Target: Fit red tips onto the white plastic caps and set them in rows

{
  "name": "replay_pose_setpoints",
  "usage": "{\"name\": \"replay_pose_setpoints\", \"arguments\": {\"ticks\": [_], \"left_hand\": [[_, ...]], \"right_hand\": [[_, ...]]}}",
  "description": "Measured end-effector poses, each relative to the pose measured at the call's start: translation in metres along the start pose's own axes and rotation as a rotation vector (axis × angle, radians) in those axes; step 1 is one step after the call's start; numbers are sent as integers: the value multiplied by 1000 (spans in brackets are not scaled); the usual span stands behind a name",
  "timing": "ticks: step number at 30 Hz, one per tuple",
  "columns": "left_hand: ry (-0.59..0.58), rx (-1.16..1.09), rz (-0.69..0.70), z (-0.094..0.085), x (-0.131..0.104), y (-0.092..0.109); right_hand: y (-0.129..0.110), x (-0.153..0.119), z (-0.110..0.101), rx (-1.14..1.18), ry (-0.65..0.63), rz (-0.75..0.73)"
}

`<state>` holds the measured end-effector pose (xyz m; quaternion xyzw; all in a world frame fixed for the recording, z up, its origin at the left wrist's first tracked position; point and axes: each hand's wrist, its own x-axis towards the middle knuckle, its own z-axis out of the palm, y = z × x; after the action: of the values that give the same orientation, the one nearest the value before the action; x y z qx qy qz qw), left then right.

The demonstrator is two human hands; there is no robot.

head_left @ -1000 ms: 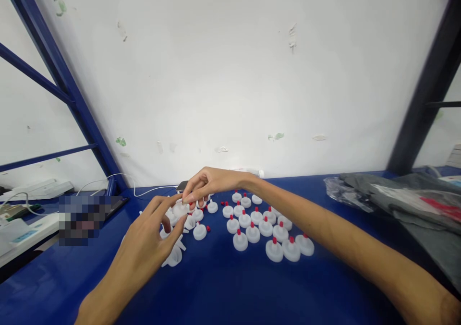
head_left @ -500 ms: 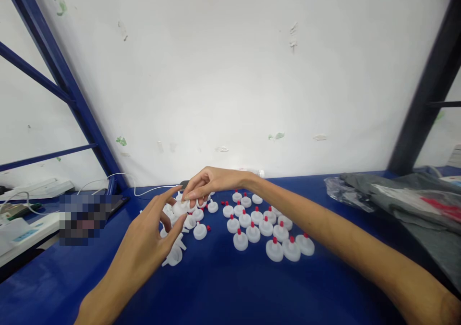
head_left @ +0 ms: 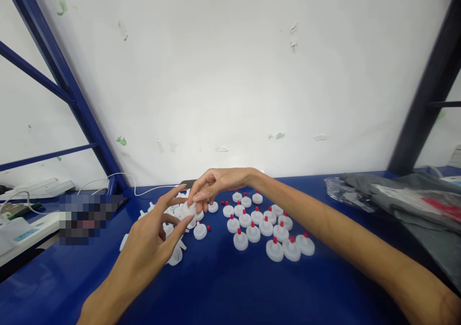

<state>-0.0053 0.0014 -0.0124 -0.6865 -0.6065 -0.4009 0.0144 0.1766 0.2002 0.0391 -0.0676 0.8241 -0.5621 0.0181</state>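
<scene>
Between my two hands, above the pile, is a white round plastic cap (head_left: 188,210). My right hand (head_left: 211,186) pinches its top from the far side. Around its near side curves my left hand (head_left: 154,229), thumb and fingers apart, the thumb tip close to the cap's edge. Beneath and behind my left hand lies a pile of white caps (head_left: 175,256), partly hidden. To the right, several white caps with red tips (head_left: 252,233) stand upright on the blue table (head_left: 230,286). A small red piece (head_left: 209,228) lies beside a white cap (head_left: 200,231).
Grey fabric (head_left: 403,210) and clear plastic film (head_left: 347,193) lie at the right. White power strips (head_left: 32,231) and a cable (head_left: 135,186) are at the left. Blue frame posts (head_left: 79,94) rise at the sides before the white wall.
My right hand has shifted slightly right with the pinched cap, and my left hand has followed a little. More of the white pile shows at the left.
</scene>
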Motion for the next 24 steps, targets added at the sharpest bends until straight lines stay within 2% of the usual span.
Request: {"name": "replay_pose_setpoints", "arguments": {"ticks": [5,11,17,24], "left_hand": [[29,-1,-19,-1,0,1],[7,15,-41,-1,-1,-1],[-27,25,-7,-2,-2,-3],[-52,61,62,-1,-2,-3]], "right_hand": [[0,-9,-9,-138,123,75],[18,-23,-30,-403,335,368],[39,-25,-33,-496,339,644],[38,-19,-29,-664,361,707]]}}
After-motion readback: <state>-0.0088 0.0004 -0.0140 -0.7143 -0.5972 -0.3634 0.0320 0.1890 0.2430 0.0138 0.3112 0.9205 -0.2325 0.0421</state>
